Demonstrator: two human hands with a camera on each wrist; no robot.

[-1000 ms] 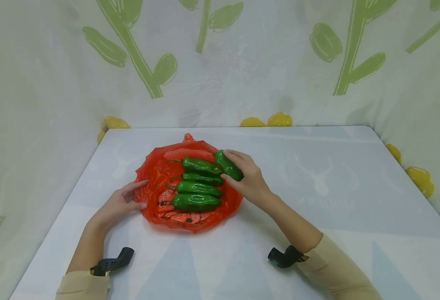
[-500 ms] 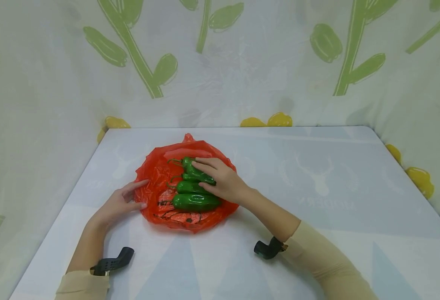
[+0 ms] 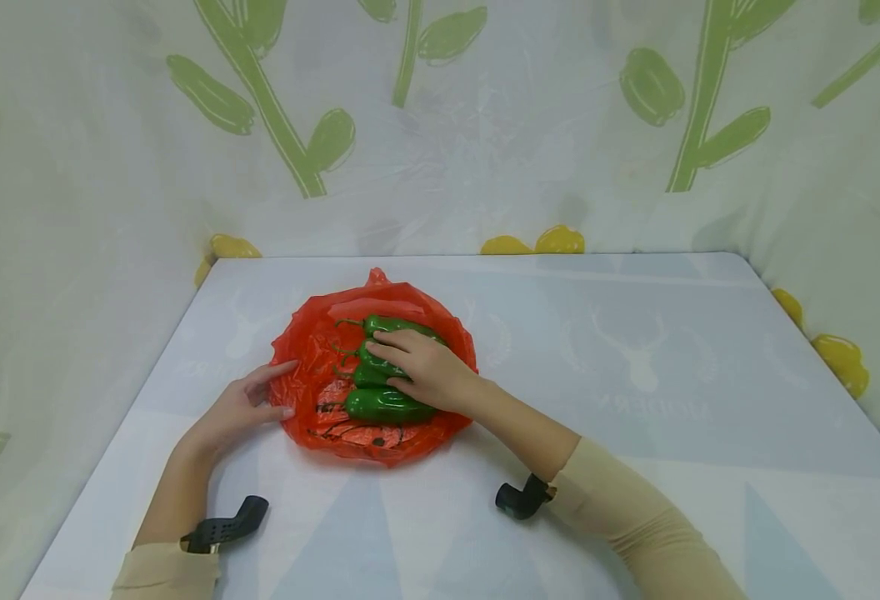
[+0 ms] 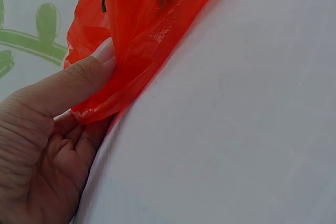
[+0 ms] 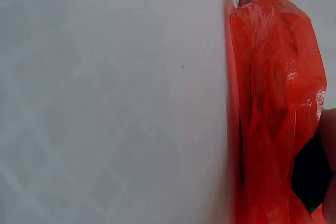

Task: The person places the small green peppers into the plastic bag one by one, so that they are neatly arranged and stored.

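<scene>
A red plastic bag (image 3: 311,315) lies with its mouth spread wide, and several long green peppers are in it. My right hand (image 3: 434,368) is over the peppers and holds one green pepper (image 3: 377,357), its stem end showing past the fingers. The back pepper (image 3: 391,323) and the front pepper (image 3: 387,407) show beside the hand; others are partly covered by it. My left hand (image 3: 236,410) pinches the bag's left edge; in the left wrist view the thumb (image 4: 79,82) lies on the red film with fingers beneath. The right wrist view shows mostly the bag's outer wall (image 5: 273,87).
The bag rests left of centre on a white table (image 3: 635,433) with pale grey-blue print. Behind it hangs a whitish curtain (image 3: 515,150) with green leaves. A black wrist camera (image 3: 518,500) is strapped to each forearm.
My right hand has brought its pepper from the bag's right edge leftward and down among the other peppers. The left hand stays at the bag's edge.
</scene>
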